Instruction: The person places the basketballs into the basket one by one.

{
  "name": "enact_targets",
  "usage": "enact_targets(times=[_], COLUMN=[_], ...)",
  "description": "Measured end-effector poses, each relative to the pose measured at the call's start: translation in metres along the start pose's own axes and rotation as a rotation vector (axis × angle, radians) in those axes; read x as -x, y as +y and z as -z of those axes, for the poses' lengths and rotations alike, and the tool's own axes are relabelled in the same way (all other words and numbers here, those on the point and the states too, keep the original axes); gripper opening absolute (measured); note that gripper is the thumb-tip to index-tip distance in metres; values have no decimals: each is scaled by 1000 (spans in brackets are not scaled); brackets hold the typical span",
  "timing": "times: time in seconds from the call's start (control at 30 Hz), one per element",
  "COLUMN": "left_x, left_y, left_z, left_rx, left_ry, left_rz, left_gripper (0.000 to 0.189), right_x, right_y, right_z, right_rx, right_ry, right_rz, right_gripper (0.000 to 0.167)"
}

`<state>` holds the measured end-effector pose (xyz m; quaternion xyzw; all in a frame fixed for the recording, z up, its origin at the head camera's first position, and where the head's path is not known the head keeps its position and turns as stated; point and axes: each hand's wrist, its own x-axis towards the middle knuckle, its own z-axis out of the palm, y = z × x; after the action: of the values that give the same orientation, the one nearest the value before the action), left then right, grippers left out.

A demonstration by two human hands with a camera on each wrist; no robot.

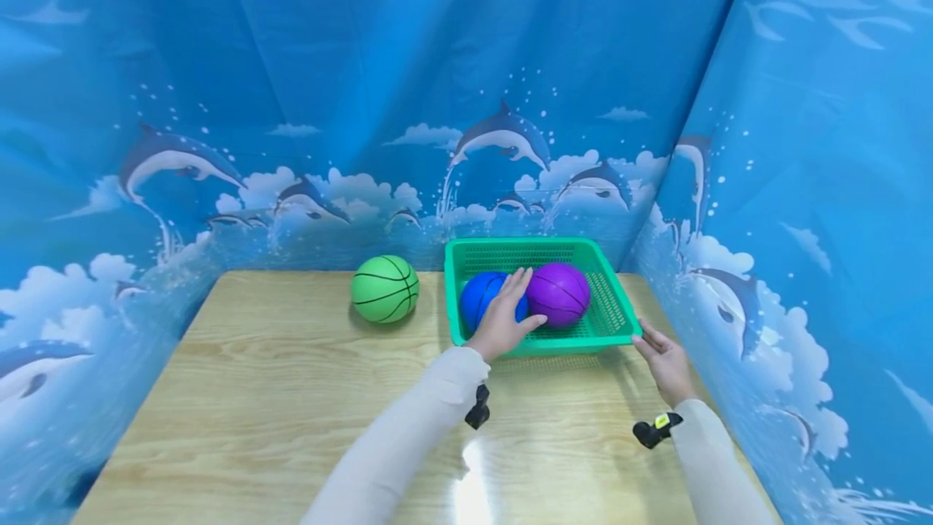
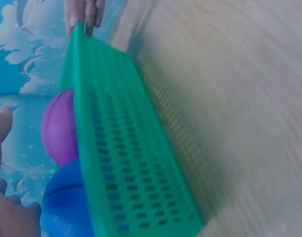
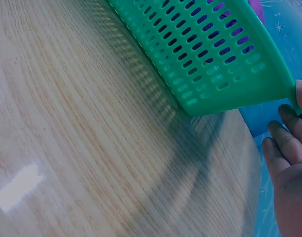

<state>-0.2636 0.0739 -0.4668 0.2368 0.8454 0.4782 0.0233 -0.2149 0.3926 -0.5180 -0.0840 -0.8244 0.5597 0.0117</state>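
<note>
A green plastic basket with slotted walls stands at the back right of the table. Inside it a blue ball and a purple ball sit side by side, both marked like basketballs. My left hand reaches over the basket's front rim above the blue ball, fingers extended; whether it touches the ball I cannot tell. At the front right corner, my right hand pinches the rim, thumb above and fingers beneath. The right wrist view shows these fingers at the basket corner.
A green ball with black lines rests on the wooden table, left of the basket. Blue dolphin-print curtains close off the back and both sides. Each wrist carries a small black device.
</note>
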Motion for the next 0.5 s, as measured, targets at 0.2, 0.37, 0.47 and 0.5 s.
enact_targets(times=[0.2,0.37,0.47,0.5], left_x=[1,4,7,8], left_y=[-9,-18,-25,-28], left_z=[24,48,61,65], left_rx=[-31,-40,-25,-18], left_ry=[70,132,169,182], left_rz=[-18,3,47,63], left_gripper=[80,80,81,81], right_x=[0,1,1,1], right_y=[-1,-2,-3,-3], right_z=[-1,-1,-2,-2], right_rx=[-6,-8,0,0], right_ry=[0,3,8,12], right_rz=[-8,-16,-19,-21], right_gripper=[66,66,66,66])
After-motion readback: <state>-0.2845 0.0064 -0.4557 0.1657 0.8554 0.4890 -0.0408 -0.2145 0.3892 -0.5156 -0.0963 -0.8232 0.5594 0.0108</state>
